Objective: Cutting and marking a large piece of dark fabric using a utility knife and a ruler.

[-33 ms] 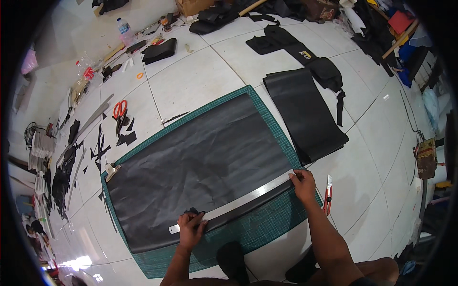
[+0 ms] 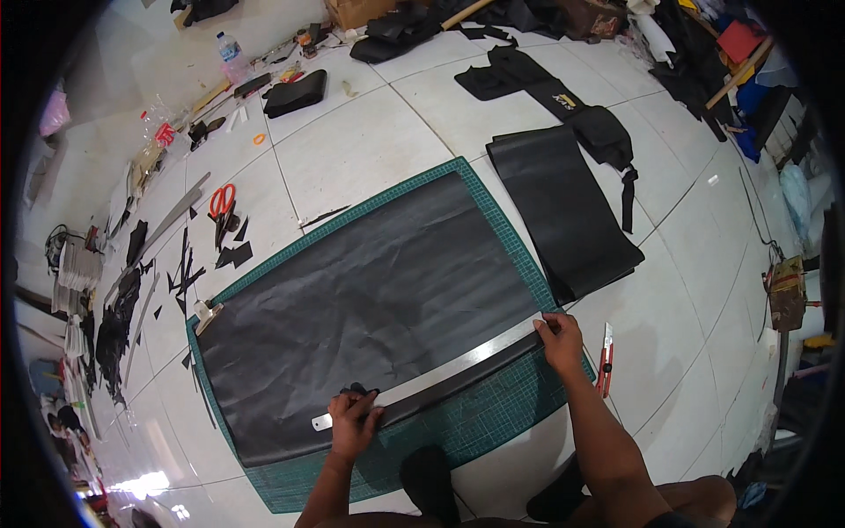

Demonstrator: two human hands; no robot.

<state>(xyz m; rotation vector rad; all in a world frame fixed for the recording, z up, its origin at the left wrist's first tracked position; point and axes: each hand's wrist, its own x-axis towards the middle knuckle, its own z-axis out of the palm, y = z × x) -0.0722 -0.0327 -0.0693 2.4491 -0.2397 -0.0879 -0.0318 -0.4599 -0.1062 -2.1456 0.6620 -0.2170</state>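
Observation:
A black sheet of leather-like material lies over a green cutting mat, wrinkled across its middle. Along its near edge runs a long steel ruler, slanting up to the right. My left hand is closed near the ruler's left end, thumb and fingers pinching at it; something small and dark shows by the fingertips. At the other end my right hand pinches the ruler's corner beside the sheet's edge. A metal clip grips the sheet and mat at the left.
A red utility knife lies right of the mat. Beyond the mat are folded black material and a black strapped piece. Orange-handled scissors and black offcuts lie left. My feet are at the near edge.

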